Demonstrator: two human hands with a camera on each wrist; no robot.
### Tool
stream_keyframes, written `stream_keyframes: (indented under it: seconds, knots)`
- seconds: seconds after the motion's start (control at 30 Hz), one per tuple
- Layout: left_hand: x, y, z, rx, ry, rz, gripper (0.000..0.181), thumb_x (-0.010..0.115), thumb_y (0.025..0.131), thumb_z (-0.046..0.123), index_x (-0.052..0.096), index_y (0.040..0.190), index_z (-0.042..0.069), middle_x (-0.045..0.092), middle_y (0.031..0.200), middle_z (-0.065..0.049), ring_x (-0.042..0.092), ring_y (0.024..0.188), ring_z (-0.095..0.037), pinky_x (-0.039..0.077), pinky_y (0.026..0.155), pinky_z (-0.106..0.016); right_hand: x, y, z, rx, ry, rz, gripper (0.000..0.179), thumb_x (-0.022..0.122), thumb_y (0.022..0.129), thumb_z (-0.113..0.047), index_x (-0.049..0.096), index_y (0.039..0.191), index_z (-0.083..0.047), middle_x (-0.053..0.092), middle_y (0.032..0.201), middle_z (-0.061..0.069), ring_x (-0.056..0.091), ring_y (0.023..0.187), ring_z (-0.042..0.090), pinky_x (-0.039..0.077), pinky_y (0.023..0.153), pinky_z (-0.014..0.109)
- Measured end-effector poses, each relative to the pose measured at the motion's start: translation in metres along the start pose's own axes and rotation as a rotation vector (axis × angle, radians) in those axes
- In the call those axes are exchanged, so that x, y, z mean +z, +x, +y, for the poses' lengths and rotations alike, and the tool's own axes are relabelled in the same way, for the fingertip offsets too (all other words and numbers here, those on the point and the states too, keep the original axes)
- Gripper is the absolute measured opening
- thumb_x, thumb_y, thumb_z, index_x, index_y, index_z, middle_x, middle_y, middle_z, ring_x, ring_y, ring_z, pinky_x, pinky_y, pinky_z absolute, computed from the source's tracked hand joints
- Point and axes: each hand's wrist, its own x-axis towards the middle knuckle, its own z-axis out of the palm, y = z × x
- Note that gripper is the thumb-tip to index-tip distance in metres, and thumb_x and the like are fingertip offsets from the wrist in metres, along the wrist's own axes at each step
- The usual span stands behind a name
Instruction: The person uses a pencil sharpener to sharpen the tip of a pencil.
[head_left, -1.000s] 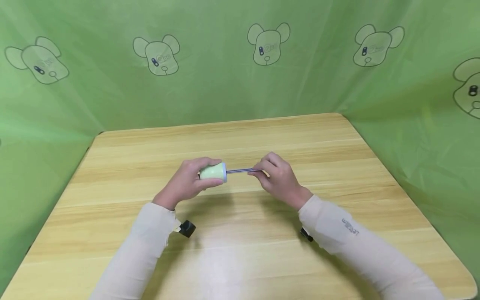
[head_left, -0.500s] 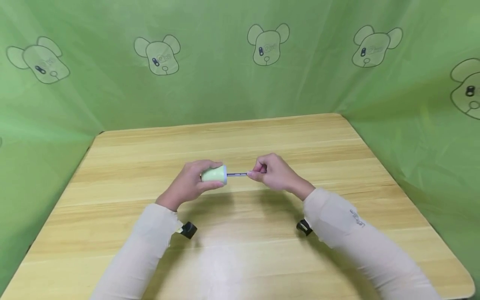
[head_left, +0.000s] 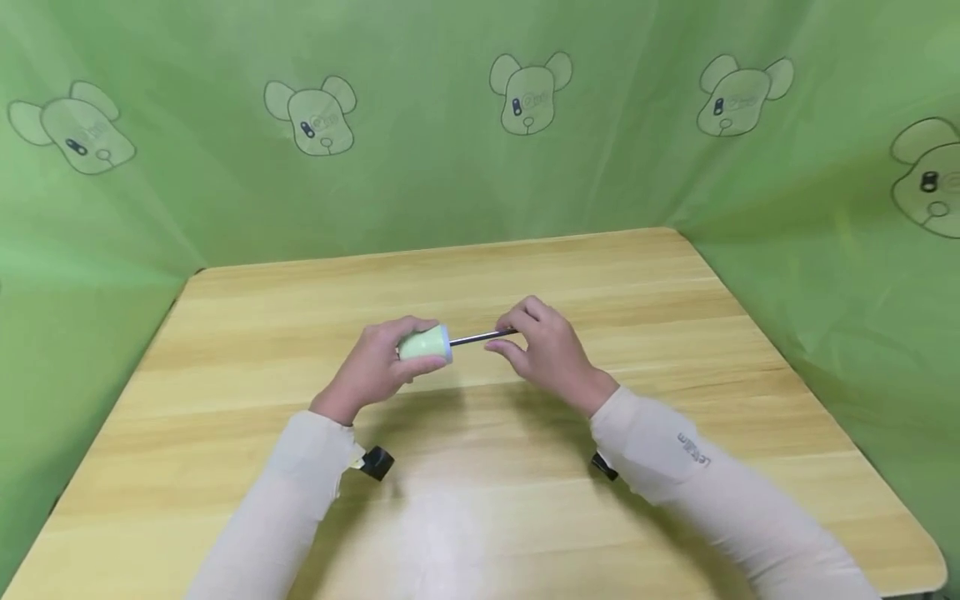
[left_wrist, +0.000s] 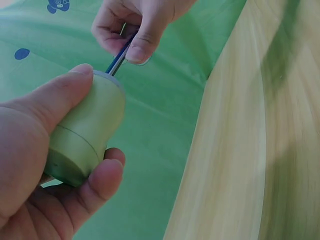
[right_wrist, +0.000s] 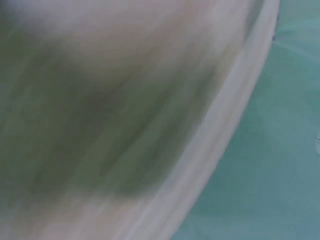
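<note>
My left hand [head_left: 372, 362] grips a light green pencil sharpener [head_left: 423, 344], thumb on one side and fingers on the other, its pale blue rim toward the right. Out of that rim runs a dark, thin pencil [head_left: 472, 338], slanting slightly up toward my right hand [head_left: 553, 354]. Thumb and fingertips of the right hand pinch the pencil's outer end. Up close in the left wrist view, the rounded green body [left_wrist: 92, 117] lies across my left fingers, and the pencil [left_wrist: 117, 61] enters its top. The right wrist view is blurred, with neither sharpener nor pencil in it.
Both hands are above a wooden table [head_left: 465, 275], casting shadows on it. Green cloth [head_left: 420, 183] with bear-head drawings hangs behind and at the sides. A black wrist camera [head_left: 377, 463] sits below the left sleeve.
My right hand rolled around the pencil, fingers curling inward and then extending again, while the pencil's outer end tilted. The left hand stayed nearly in place with the sharpener.
</note>
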Motion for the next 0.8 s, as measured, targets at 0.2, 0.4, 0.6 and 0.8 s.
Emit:
stream_keyframes:
  seconds: [0.2,0.4,0.6,0.8]
  knots:
    - [0.000,-0.001,-0.001,0.020,-0.030,-0.017,0.045,0.076,0.086,0.023,0.063,0.125,0.005,0.065,0.092,-0.010,0.057,0.062,-0.018,0.052,0.051,-0.031,0.006,-0.004,0.012,-0.235,-0.092,0.144,0.018,0.082,0.078,-0.016,0.070,0.077,-0.003,0.046,0.068,0.003,0.044,0.049,0.014,0.038,0.042,0.025]
    - [0.001,0.000,-0.004,0.037,-0.023,-0.033,0.045,0.077,0.085,0.022,0.064,0.124,0.004,0.067,0.101,-0.012,0.057,0.065,-0.018,0.052,0.052,-0.030,0.006,-0.003,0.013,-0.262,-0.089,0.131,0.030,0.070,0.090,-0.032,0.069,0.072,-0.008,0.040,0.064,0.001,0.031,0.042,0.007,0.027,0.035,0.022]
    - [0.004,0.000,-0.005,0.147,0.067,0.056,0.046,0.081,0.080,0.022,0.067,0.119,0.002,0.068,0.114,-0.011,0.058,0.077,-0.019,0.049,0.060,-0.030,0.001,0.001,0.001,0.128,0.116,-0.143,0.015,0.080,0.080,-0.018,0.070,0.073,-0.008,0.049,0.063,-0.001,0.039,0.053,0.009,0.036,0.047,0.027]
    - [0.006,-0.001,-0.002,0.161,0.089,0.056,0.047,0.082,0.080,0.021,0.066,0.120,0.001,0.068,0.113,-0.013,0.060,0.078,-0.019,0.051,0.061,-0.029,-0.006,0.009,-0.006,0.457,0.195,-0.379,0.022,0.072,0.089,-0.023,0.071,0.071,-0.011,0.053,0.060,-0.003,0.044,0.056,0.014,0.038,0.054,0.031]
